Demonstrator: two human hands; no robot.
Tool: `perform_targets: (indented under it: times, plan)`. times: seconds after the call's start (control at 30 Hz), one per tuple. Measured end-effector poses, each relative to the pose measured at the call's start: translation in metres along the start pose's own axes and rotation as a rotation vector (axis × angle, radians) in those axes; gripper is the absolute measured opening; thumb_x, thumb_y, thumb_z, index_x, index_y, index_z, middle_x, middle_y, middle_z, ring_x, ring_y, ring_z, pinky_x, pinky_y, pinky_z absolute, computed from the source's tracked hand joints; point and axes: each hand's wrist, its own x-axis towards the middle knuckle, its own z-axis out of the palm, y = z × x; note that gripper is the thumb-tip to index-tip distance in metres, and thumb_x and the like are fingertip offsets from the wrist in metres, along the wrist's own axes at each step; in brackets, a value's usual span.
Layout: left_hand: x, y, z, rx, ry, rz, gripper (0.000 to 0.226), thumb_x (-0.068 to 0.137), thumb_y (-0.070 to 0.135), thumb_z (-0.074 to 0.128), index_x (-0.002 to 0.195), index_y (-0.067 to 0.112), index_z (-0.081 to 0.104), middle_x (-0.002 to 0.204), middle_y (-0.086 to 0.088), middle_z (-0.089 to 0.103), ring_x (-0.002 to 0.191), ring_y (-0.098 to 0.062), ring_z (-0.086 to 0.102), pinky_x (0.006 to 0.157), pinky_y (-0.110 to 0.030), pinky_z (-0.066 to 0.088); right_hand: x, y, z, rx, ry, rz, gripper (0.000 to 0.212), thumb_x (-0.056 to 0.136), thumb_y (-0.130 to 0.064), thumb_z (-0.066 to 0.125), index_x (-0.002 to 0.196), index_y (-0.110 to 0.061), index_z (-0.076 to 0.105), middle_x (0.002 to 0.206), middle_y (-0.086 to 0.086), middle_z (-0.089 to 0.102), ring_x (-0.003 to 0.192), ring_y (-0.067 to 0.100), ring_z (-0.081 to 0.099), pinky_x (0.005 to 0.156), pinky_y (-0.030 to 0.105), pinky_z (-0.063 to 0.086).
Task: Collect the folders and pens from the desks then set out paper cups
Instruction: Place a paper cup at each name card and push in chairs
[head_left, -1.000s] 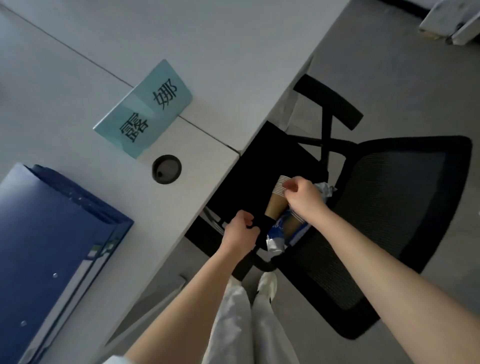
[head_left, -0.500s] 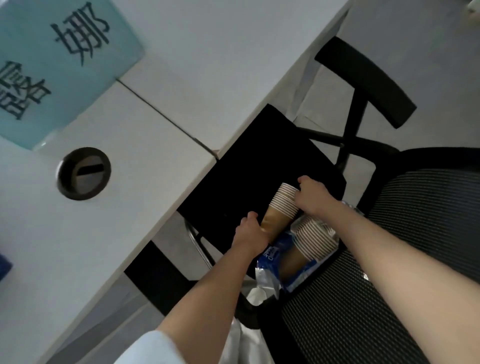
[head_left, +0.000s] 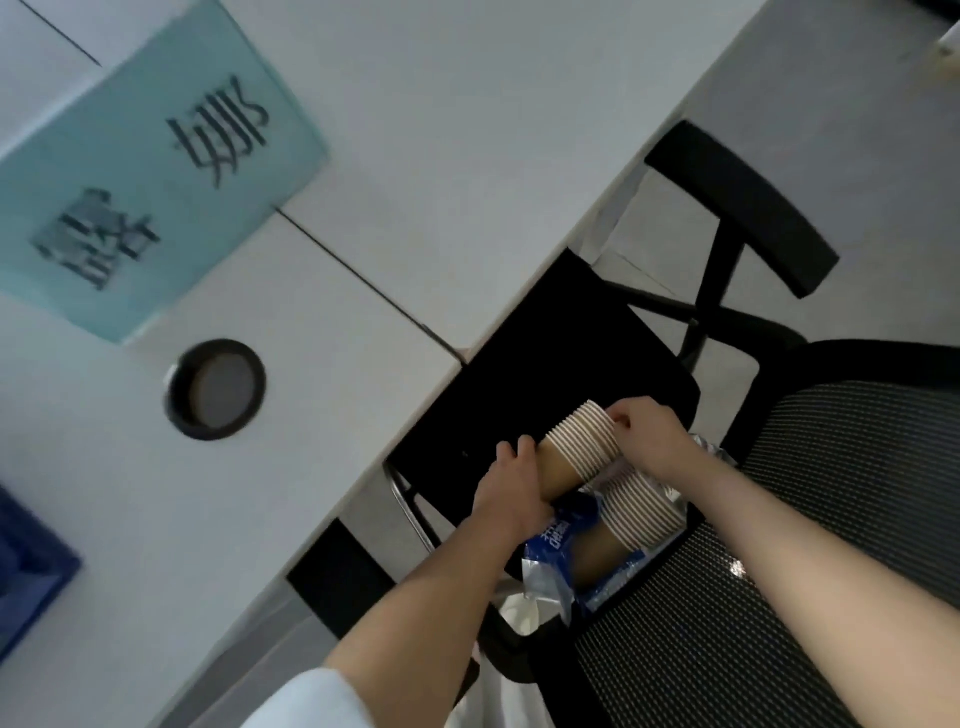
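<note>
Left grip (head_left: 511, 486) curled around something, right grip (head_left: 649, 434) pinching, both forearms extended forward.

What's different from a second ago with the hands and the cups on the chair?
The left hand has moved off the black chair part and now grips the brown stack of paper cups. The right hand still pinches the stack's rims. The second stack stays in the blue plastic sleeve on the black mesh chair.

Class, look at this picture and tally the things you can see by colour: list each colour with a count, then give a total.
Brown: 2, the paper cup stack held by both hands, the paper cup stack in the wrapper
Teal: 1, paper name card
Blue: 2, plastic folder, cup wrapper
Black: 1, mesh chair
Total: 6
</note>
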Motion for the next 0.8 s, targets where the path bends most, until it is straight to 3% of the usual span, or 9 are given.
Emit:
perform_targets:
  times: [0.07, 0.2, 0.3, 0.43, 0.57, 0.73, 0.8]
  plan:
    - [-0.019, 0.001, -0.018, 0.0, -0.011, 0.037, 0.085, 0.075, 0.023, 0.078, 0.142, 0.021, 0.024, 0.132, -0.01, 0.035, 0.11, -0.032, 0.054, 0.083, -0.038, 0.05, -0.022, -0.011, -0.01, 0.02, 0.006, -0.031, 0.025, 0.091, 0.002, 0.045, 0.096, -0.001, 0.07, 0.093, 0.013, 0.07, 0.082, 0.023, 0.062, 0.065, 0.027, 0.041]
    - [-0.064, 0.015, -0.058, 0.042, -0.089, 0.078, 0.108, 0.076, 0.028, 0.075, 0.152, 0.036, 0.0, 0.141, -0.013, 0.034, 0.126, -0.034, 0.039, 0.101, -0.047, 0.041, -0.069, -0.038, -0.035, 0.114, 0.047, -0.063, 0.026, 0.094, -0.004, 0.049, 0.105, -0.014, 0.069, 0.098, -0.001, 0.067, 0.093, 0.014, 0.06, 0.078, 0.026, 0.047]
    - [-0.116, 0.025, -0.089, -0.013, -0.086, 0.116, 0.116, 0.073, 0.035, 0.076, 0.148, 0.045, -0.012, 0.134, -0.012, 0.045, 0.124, -0.033, 0.039, 0.098, -0.046, 0.042, -0.117, -0.065, -0.055, 0.148, 0.124, -0.122, 0.024, 0.092, -0.005, 0.053, 0.103, -0.019, 0.069, 0.099, -0.005, 0.067, 0.095, 0.014, 0.062, 0.077, 0.025, 0.044]
    - [-0.178, 0.023, -0.116, -0.252, -0.096, 0.12, 0.108, 0.062, 0.046, 0.077, 0.142, 0.053, 0.004, 0.125, -0.002, 0.053, 0.105, -0.026, 0.06, 0.084, -0.044, 0.055, -0.178, -0.102, -0.077, 0.227, 0.113, -0.18, 0.02, 0.089, -0.006, 0.059, 0.102, -0.018, 0.069, 0.096, -0.004, 0.069, 0.095, 0.01, 0.064, 0.086, 0.028, 0.051]
    - [-0.243, 0.014, -0.136, -0.374, -0.008, 0.175, 0.106, 0.058, 0.052, 0.076, 0.142, 0.052, 0.011, 0.125, 0.009, 0.051, 0.111, -0.015, 0.056, 0.095, -0.04, 0.05, -0.242, -0.143, -0.08, 0.249, 0.037, -0.286, 0.023, 0.089, -0.006, 0.06, 0.107, -0.017, 0.068, 0.097, -0.006, 0.069, 0.096, 0.004, 0.064, 0.087, 0.025, 0.054]
    - [-0.308, -0.007, -0.148, -0.363, 0.241, 0.283, 0.109, 0.069, 0.036, 0.079, 0.147, 0.055, 0.005, 0.135, 0.012, 0.044, 0.116, -0.006, 0.049, 0.095, -0.029, 0.047, -0.297, -0.184, -0.065, 0.211, -0.006, -0.384, 0.025, 0.09, -0.009, 0.06, 0.112, -0.016, 0.066, 0.1, -0.008, 0.069, 0.097, 0.004, 0.065, 0.089, 0.029, 0.055]
    - [-0.32, -0.012, -0.152, -0.305, 0.29, 0.318, 0.106, 0.073, 0.031, 0.076, 0.146, 0.057, 0.004, 0.136, 0.011, 0.042, 0.11, -0.009, 0.051, 0.089, -0.031, 0.05, -0.305, -0.191, -0.059, 0.203, 0.012, -0.396, 0.022, 0.088, -0.01, 0.062, 0.109, -0.016, 0.067, 0.096, -0.007, 0.069, 0.093, 0.004, 0.066, 0.088, 0.029, 0.056]
